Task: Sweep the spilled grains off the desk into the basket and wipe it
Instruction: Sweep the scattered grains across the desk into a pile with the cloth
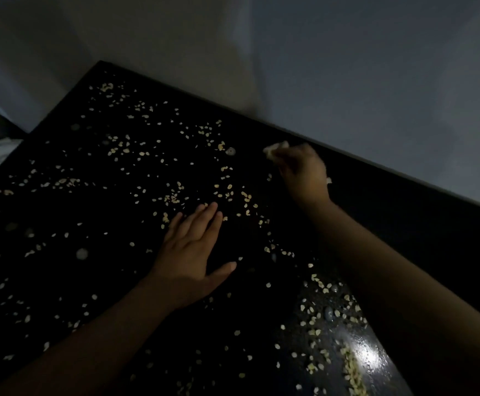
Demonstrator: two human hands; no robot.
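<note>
Desk (pixel 390 201): black and glossy; a bright glare (pixel 367 358) is reflected at 5 o'clock.
Grains (pixel 173 198): pale, scattered over most of the top; a denser streak is seen at 5 o'clock.
Round spots (pixel 81 253): pale, dotted among the grains, clearest at 9 o'clock.

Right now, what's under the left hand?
The dark desk, with grains scattered all round the left hand, which is spread flat. Any grains beneath the palm are covered, so I cannot tell.
</note>
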